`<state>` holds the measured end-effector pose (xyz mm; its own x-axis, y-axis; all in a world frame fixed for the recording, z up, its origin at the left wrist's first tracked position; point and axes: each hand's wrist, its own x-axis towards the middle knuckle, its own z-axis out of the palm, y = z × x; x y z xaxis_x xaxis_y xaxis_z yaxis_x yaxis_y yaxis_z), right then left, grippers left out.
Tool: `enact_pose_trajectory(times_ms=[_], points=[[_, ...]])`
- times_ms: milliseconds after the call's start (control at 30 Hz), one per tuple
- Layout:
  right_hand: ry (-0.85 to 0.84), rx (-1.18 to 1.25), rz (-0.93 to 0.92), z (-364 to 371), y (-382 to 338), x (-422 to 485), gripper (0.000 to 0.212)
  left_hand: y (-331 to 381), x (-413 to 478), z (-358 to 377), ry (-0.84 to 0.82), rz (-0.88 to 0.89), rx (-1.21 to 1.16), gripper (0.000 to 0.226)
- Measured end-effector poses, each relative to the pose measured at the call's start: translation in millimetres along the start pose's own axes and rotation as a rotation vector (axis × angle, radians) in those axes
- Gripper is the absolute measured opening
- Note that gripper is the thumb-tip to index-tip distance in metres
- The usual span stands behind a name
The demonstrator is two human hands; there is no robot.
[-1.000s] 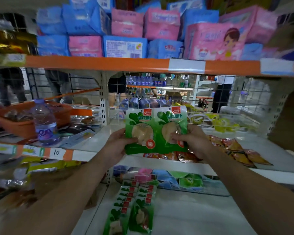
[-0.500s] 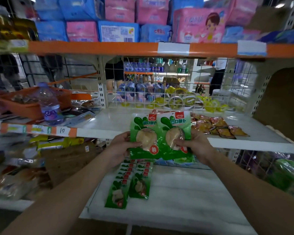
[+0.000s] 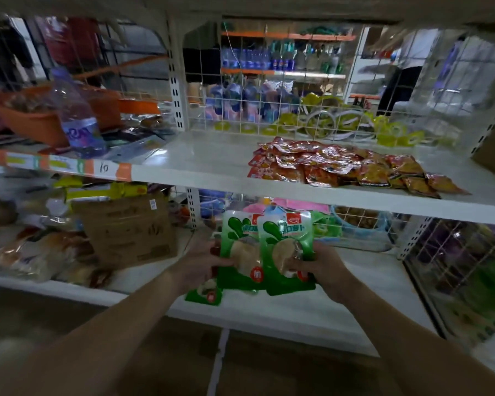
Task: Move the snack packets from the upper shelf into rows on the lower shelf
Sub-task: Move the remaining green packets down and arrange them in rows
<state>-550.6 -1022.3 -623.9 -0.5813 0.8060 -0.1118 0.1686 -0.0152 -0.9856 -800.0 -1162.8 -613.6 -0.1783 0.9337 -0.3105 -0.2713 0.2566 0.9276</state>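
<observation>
The left hand (image 3: pixel 200 264) has a tight grip on one green pack (image 3: pixel 239 252). The right hand (image 3: pixel 325 267) pinches the other pack (image 3: pixel 287 250). They are held side by side just over the lower shelf (image 3: pixel 369 284), likely to go down in a neat row.

Dim, cool light is brightest through the wire mesh (image 3: pixel 272 115) at twelve o'clock, darkest at six, with motion blur and lens bowing heaviest at nine and three.

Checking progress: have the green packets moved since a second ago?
Yes. The green packets went down, from level with the upper shelf edge to below it.
</observation>
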Motion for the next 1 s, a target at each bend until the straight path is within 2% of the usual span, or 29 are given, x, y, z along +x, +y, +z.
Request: enact_pose_trajectory(times_ms=[200, 467, 800, 933, 1000], points=[[0.053, -0.026, 0.121, 14, 57, 37, 0.041, -39, 52, -22, 0.035, -0.091, 0.097, 0.041], [0.04, -0.011, 0.211, 29, 128, 112, 0.035, -103, 135, -52, 0.103, -0.129, 0.137, 0.037], [0.071, 0.166, 0.262, 27, 206, 184, 0.038, -172, 221, -91, 0.291, -0.184, 0.3, 0.038], [0.07, 0.251, 0.308, 14, 232, 188, 0.044, -187, 233, -92, 0.29, -0.213, 0.322, 0.036], [0.086, 0.252, 0.323, 9, 241, 187, 0.046, -191, 236, -87, 0.312, -0.184, 0.406, 0.032]])
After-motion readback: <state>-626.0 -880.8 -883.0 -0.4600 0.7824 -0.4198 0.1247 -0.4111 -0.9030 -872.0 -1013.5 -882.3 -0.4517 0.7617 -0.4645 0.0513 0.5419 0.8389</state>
